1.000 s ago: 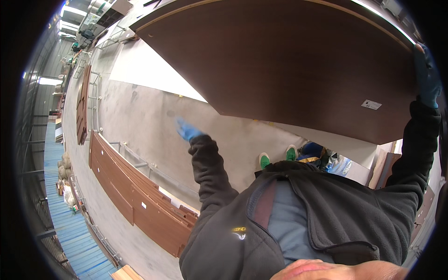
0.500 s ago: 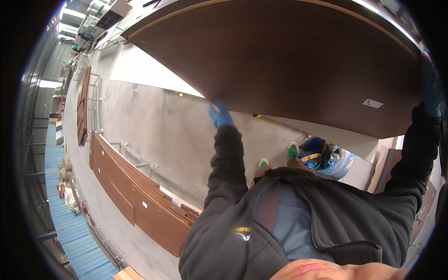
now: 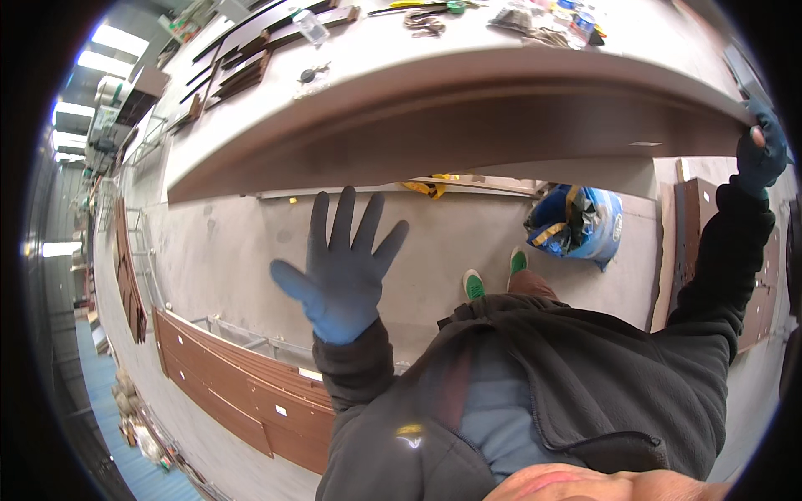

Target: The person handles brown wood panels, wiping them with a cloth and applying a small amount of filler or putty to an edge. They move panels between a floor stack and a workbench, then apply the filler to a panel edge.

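A long dark brown panel (image 3: 468,132) stretches across the front of me, seen at a steep slant with its lower edge past the front of a white worktable (image 3: 200,154). At the panel's right end, my blue-gloved right hand (image 3: 762,149) grips the edge with bent fingers; part of them is hidden. My left hand (image 3: 342,267), in a blue glove, is held up in front of the panel's near side. Its fingers are spread wide, and nothing is in it. A small gap seems to lie between the fingertips and the panel.
On the worktable lie dark strips (image 3: 242,75), a clear bottle (image 3: 310,27) and a dark cloth (image 3: 522,21). A blue bag (image 3: 597,225) of scraps stands on the floor by my feet. Stacked brown panels (image 3: 242,392) rest on a rack behind my left side.
The panel has tipped down from a raised slant, uncovering the worktable's items. My left hand has come away from its edge and spread open; my right hand stays at its right end.
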A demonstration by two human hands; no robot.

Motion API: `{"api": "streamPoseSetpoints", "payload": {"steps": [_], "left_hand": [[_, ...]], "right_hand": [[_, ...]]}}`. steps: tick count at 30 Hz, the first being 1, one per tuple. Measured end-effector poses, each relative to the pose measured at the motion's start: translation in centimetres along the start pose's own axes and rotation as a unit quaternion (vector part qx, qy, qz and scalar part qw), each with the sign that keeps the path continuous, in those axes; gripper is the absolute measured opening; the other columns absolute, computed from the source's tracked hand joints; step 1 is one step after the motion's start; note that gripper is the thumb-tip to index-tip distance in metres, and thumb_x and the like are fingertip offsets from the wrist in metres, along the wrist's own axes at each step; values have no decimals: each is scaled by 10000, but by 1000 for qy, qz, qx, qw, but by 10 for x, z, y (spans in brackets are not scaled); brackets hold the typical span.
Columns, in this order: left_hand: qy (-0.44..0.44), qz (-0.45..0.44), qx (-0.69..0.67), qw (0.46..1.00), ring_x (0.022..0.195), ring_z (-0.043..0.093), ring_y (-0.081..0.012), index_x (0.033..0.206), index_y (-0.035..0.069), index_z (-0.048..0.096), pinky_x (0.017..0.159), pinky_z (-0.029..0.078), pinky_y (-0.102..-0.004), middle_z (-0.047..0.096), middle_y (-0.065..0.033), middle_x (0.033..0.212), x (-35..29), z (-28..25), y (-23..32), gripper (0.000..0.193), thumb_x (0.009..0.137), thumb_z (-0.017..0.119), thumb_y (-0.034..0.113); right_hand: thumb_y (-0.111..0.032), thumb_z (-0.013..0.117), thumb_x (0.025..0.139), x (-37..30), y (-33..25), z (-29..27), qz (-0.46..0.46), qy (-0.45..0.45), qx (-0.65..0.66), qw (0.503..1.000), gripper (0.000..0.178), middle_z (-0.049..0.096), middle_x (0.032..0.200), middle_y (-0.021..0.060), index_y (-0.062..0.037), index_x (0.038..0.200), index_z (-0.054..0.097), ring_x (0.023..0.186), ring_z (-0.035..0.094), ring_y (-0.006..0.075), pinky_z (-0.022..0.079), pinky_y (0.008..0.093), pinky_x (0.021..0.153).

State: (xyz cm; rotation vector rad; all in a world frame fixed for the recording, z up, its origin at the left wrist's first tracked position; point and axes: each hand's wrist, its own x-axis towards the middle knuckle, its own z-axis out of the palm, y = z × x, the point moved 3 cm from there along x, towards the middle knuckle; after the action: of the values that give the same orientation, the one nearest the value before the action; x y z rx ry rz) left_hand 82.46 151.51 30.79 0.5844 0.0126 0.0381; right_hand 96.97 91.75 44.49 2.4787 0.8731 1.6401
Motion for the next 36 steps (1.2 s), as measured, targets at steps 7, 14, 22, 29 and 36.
{"api": "streamPoseSetpoints", "payload": {"steps": [7,14,22,29,36], "left_hand": [[46,55,79,994,1514,300,-419,1643,61,218,1216,230,-657,257,-207,1683,-93,37,-17,1137,895,351,906],[292,193,343,872,1388,462,-285,1587,75,331,1164,377,-466,406,-150,1595,-177,41,-56,897,1011,334,762],[375,21,152,914,1183,615,-296,1424,72,539,934,551,-458,602,-125,1366,-244,14,-87,584,954,603,413],[369,20,138,919,1122,651,-289,1354,55,572,862,584,-433,644,-135,1276,-263,3,-95,512,916,665,303],[381,-1,142,914,890,663,-254,1330,90,547,622,556,-365,640,-105,1164,-264,3,-97,509,890,686,306]], "right_hand": [[-718,399,1006,-53,-93,-119,-45,-101,69,991,784,720,915,176,27,1060,635,834,722,332,579,524,907],[-751,377,1002,-126,-187,-198,43,-172,45,983,723,736,932,145,-49,1042,548,846,740,315,591,542,903],[-601,571,1002,-181,-215,-227,20,-188,75,979,560,738,937,112,-41,990,563,849,733,265,611,466,882],[-578,594,992,-202,-221,-234,9,-173,95,980,540,742,935,112,-39,980,567,840,734,268,607,469,901],[-797,532,910,-208,-226,-232,-6,-169,95,981,762,731,942,108,-45,1023,577,886,718,257,607,476,911]]}}
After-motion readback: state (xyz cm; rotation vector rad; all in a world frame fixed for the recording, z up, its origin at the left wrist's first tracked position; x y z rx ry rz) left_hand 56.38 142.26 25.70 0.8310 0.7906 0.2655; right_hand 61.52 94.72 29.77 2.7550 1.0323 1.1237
